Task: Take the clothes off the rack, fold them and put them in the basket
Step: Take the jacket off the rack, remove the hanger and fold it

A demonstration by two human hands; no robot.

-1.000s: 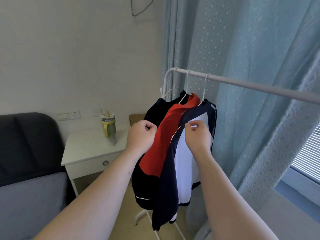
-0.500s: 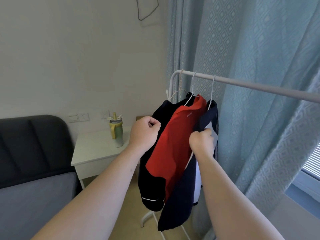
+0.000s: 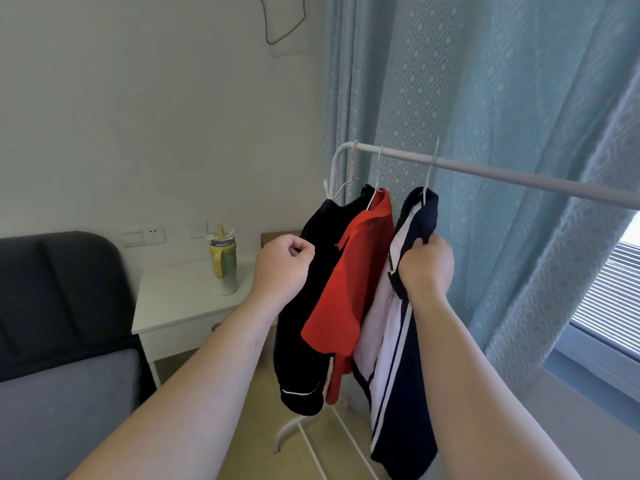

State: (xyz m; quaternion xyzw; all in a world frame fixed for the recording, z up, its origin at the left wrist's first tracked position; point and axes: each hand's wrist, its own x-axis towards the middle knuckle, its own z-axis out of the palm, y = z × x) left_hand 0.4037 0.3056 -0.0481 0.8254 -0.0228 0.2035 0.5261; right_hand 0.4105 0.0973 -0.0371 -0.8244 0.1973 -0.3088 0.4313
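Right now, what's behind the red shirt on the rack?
A black garment hangs just behind the red shirt. Its left side and white-striped cuff show; the red cloth covers its right side.

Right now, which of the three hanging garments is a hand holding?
The navy and white jacket, rightmost on the rail; the right hand grips it.

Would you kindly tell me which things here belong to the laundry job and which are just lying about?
Job: rack, navy-and-white jacket gripped by the right hand, red shirt, black garment.
Lying about: bottle, side table, sofa, curtain.
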